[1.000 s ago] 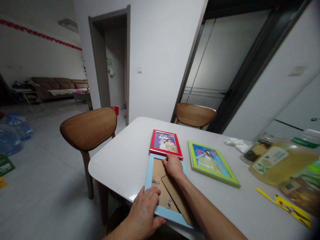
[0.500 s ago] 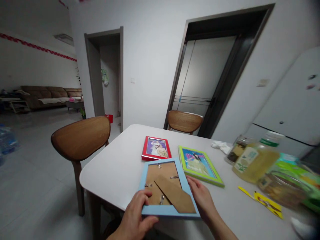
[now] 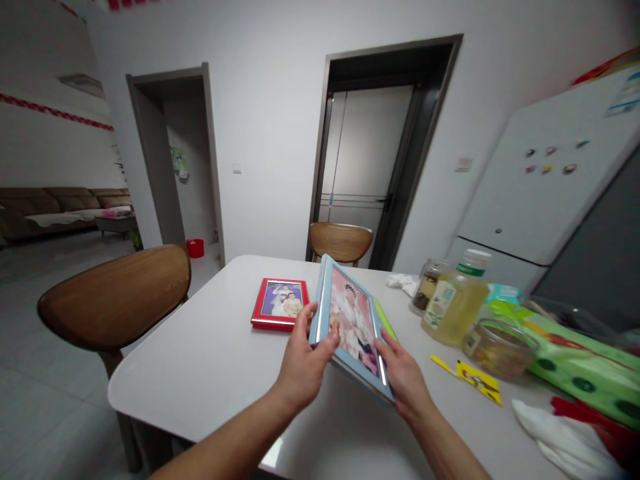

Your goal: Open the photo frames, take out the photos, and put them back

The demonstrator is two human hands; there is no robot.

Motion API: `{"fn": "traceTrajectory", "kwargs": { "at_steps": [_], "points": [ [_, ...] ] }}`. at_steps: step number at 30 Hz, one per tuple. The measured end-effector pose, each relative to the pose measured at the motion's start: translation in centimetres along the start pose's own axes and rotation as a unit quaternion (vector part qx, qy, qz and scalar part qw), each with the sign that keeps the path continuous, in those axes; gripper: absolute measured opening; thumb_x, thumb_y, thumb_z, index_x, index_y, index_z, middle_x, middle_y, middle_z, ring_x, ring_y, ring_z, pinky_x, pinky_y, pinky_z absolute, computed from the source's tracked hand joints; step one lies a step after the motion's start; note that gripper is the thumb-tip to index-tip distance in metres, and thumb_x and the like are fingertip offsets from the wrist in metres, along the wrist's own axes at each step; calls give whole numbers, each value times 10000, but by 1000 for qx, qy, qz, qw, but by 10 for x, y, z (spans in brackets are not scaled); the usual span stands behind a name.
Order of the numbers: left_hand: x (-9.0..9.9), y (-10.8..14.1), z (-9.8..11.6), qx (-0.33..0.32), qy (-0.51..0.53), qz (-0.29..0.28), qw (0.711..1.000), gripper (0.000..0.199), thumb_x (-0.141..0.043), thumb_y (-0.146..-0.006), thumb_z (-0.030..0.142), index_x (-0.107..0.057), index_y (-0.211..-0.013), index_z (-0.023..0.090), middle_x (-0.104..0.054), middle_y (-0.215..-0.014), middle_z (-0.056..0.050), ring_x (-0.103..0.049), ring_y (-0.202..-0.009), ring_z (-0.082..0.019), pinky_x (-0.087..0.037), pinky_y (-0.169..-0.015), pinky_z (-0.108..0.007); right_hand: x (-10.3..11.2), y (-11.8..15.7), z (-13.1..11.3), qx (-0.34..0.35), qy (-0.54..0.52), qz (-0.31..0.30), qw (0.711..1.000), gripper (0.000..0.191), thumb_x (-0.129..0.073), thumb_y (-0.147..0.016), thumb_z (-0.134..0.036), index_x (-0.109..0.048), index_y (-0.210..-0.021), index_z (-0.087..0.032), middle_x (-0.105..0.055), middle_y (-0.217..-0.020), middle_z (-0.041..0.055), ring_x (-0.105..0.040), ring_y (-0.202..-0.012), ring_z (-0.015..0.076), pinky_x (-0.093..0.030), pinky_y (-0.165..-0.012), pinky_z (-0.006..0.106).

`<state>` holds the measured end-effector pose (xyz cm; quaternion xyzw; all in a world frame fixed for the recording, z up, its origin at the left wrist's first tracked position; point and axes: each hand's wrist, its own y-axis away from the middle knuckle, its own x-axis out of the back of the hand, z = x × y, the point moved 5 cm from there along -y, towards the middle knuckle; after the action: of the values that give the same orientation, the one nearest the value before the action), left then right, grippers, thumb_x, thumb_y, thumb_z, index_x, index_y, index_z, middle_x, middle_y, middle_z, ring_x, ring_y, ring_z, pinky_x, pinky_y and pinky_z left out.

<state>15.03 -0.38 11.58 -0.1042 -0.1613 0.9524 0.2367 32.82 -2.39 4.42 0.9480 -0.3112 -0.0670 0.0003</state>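
A light blue picture frame (image 3: pixel 354 313) is held tilted above the table, its photo side facing up toward me. My left hand (image 3: pixel 306 357) grips its left edge, thumb on the front. On the right edge, my right hand (image 3: pixel 403 373) is closed round the border. A red picture frame (image 3: pixel 281 303) with a photo of people lies flat on the table, left of the blue one. Behind the blue frame, mostly hidden, a green picture frame (image 3: pixel 385 321) shows only a strip of its border.
Right of my hands stand a bottle of yellow liquid (image 3: pixel 456 300), a dark-filled jar (image 3: pixel 428 287) and a clear container (image 3: pixel 500 347). A yellow packet (image 3: pixel 479 381), a green tissue pack (image 3: pixel 585 367) and crumpled tissue (image 3: pixel 560 433) lie nearby. Wooden chairs (image 3: pixel 120 293) flank the white table (image 3: pixel 200 373).
The blue frame has been turned over, from its brown back with stand to its photo side, and raised into a steeper tilt. My view has swung to the right.
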Motion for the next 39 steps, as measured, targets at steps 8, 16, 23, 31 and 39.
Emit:
{"fn": "traceTrajectory", "kwargs": {
  "at_steps": [8,16,23,31,39],
  "points": [
    [-11,-74,-96,100,-199,49,974,463,-531,-738,168,-395,-1177,110,-510,-1164,-125,-458,-1080,-232,-354,-914,-334,50,-95,-29,40,271,38,961,517,-485,-662,-241,-476,-1155,-84,-645,-916,91,-597,-697,160,-444,-617,242],
    [-22,-92,-136,112,-340,4,934,474,-536,-721,218,-418,-1169,118,-511,-1164,-130,-473,-1063,-249,-359,-892,-330,63,-134,7,82,377,47,921,449,-468,-642,-201,-548,-1075,-111,-610,-1017,89,-557,-895,185,-397,-772,260],
    [-18,-82,-119,49,-425,-49,902,474,-473,-768,270,-374,-1202,109,-460,-1219,-113,-420,-1118,-198,-319,-926,-277,54,-118,-7,125,430,72,891,377,-452,-652,-208,-594,-986,-107,-601,-1000,126,-520,-966,232,-356,-848,332],
    [96,-69,-89,41,-553,-9,832,454,-592,-661,216,-461,-1090,142,-355,-1287,-136,-204,-1225,-298,-52,-990,-475,-79,-49,3,202,378,-81,900,374,-432,-703,-262,-559,-1034,-143,-615,-995,71,-561,-880,157,-393,-810,262],
    [108,-18,-69,46,-566,-31,823,253,-588,-655,224,-539,-898,178,-516,-1112,-72,-408,-1085,-238,-227,-950,-378,-118,-31,35,83,298,-49,950,558,-497,-600,-204,-454,-1134,-47,-633,-896,152,-596,-792,245,-446,-702,348]
  ]
}}
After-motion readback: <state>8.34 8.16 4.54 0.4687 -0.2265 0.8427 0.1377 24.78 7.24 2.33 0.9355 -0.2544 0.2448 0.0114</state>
